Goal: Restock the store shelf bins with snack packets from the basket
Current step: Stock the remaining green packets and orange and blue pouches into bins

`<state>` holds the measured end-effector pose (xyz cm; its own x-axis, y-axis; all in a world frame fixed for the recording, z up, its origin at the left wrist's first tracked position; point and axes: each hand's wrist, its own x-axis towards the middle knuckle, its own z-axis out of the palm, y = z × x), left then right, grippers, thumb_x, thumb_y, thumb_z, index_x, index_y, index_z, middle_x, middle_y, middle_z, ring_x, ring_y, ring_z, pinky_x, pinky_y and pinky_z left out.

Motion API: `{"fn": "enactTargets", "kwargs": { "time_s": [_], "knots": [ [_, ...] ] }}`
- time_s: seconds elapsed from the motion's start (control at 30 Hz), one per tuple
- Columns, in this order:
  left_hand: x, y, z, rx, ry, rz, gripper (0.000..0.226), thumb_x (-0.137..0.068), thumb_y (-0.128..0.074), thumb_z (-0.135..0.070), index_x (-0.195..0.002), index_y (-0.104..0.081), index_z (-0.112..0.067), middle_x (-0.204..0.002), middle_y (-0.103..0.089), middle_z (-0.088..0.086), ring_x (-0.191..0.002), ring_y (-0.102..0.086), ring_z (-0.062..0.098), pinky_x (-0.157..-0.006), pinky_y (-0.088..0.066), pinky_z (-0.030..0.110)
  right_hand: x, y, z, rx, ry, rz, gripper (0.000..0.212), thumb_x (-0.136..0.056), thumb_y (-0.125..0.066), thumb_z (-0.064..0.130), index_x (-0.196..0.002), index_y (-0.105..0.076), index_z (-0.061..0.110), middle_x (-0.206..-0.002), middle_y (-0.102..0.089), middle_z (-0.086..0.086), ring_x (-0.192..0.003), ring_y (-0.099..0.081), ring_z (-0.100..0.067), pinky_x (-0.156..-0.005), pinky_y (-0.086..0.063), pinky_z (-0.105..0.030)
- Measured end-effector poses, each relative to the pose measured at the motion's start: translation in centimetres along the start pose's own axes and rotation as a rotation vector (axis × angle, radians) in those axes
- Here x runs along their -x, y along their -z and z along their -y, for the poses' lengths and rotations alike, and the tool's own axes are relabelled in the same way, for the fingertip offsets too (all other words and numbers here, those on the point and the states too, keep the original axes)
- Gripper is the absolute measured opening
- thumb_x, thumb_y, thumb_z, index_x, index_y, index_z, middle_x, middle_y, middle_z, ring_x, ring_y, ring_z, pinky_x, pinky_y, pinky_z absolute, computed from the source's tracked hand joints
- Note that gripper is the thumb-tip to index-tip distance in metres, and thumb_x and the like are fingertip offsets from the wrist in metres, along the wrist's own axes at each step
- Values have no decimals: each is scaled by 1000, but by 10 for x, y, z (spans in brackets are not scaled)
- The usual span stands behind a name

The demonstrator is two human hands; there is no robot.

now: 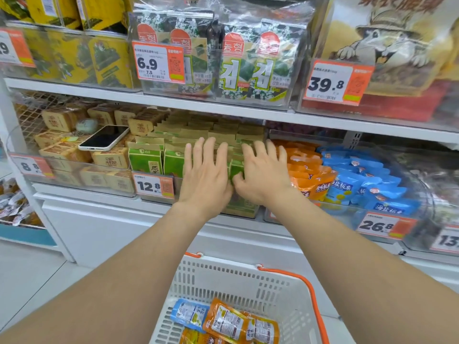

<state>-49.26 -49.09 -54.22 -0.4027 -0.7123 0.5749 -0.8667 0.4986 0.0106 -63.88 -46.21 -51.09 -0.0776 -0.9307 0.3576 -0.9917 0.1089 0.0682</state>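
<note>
Nothing fancy: left hand (205,175) and right hand (262,174) were bare, and left forearm (124,264) and right forearm (347,244) were bare too, right to the frame edge. Nails looked short.

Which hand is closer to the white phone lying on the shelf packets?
Left. The left hand rests on the green packets just right of the phone; the right hand lies farther right, beside the orange packets.

green pkts (146,160) part hidden, basket (223,276) cut off btm, rt price tag (447,240) cropped
</note>
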Motion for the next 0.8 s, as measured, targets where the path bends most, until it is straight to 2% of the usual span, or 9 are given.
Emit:
{"fn": "enactTargets", "kwargs": {
  "time_s": [0.07, 0.17, 0.23, 0.3, 0.4, 0.47, 0.6, 0.7, 0.8],
  "knots": [
    [3, 4, -7, 0, -42, -133, 59, -83, -66, -34, -136, -50, -12, -138, -46, 16, -125, -43, 40, -106, -33, 55, 11, 7, 2, 10, 16, -198, 51, -76, -53, 34, -121, -52, 11, -126, -50, -14, -117, -48, -38, -98, -42, -50],
    [6, 18, -20, 57, -75, -199, 32, -85, -63, -31, -111, -50, -17, -110, -53, 7, -98, -47, 32, -83, -35, 45, 30, 20, -4, -14, 82, -340, 24, -73, -57, 21, -96, -51, 14, -101, -54, -11, -89, -50, -33, -72, -43, -43],
    [11, 26, -28, 184, -77, 11, 21, -91, -58, -30, -103, -44, -20, -99, -59, 2, -89, -51, 31, -77, -39, 43, 43, 29, -11, -105, 89, -177, 7, -79, -58, 24, -80, -54, 19, -89, -60, -6, -80, -58, -31, -65, -48, -39],
    [20, 27, -32, 249, -73, 380, 19, -96, -54, -34, -108, -47, -21, -98, -65, 3, -86, -57, 32, -76, -47, 42, 56, 27, -25, -200, 101, 113, 18, -81, -59, 25, -67, -50, 20, -75, -59, -4, -71, -60, -30, -60, -52, -36],
    [44, 22, -46, 160, -156, 1005, 50, -99, -61, -45, -142, -49, -21, -130, -61, 5, -105, -58, 26, -86, -48, 37, 80, 11, -46, -225, 188, 578, 19, -81, -64, 19, -65, -55, 16, -67, -61, -5, -66, -61, -26, -59, -53, -35],
    [58, 14, -56, 17, -215, 1238, 62, -97, -63, -54, -150, -46, -26, -141, -57, 2, -118, -59, 25, -95, -49, 38, 97, -5, -57, -193, 189, 768, 16, -81, -66, 24, -69, -62, 16, -64, -69, -5, -63, -67, -23, -62, -58, -35],
    [70, -9, -74, -55, -309, 1295, 55, -98, -58, -58, -144, -57, -27, -144, -59, -1, -125, -60, 26, -106, -50, 47, 128, -49, -53, -50, 221, 1012, 25, -87, -64, 33, -82, -70, 10, -55, -66, 1, -57, -67, -20, -71, -64, -38],
    [77, -31, -76, -66, -377, 1269, 52, -103, -54, -54, -144, -57, -23, -143, -58, 2, -125, -59, 28, -105, -50, 47, 148, -94, -35, 148, 344, 1137, 26, -93, -58, 31, -72, -55, 16, -81, -62, -1, -75, -61, -23, -81, -59, -41],
    [82, -54, -69, -166, -396, 1322, 52, -103, -53, -54, -146, -56, -25, -144, -58, 1, -126, -59, 27, -104, -50, 44, 159, -135, -21, 231, 427, 1214, 21, -99, -55, 29, -86, -50, 13, -107, -53, -3, -96, -55, -25, -81, -49, -41]
  ]
}}
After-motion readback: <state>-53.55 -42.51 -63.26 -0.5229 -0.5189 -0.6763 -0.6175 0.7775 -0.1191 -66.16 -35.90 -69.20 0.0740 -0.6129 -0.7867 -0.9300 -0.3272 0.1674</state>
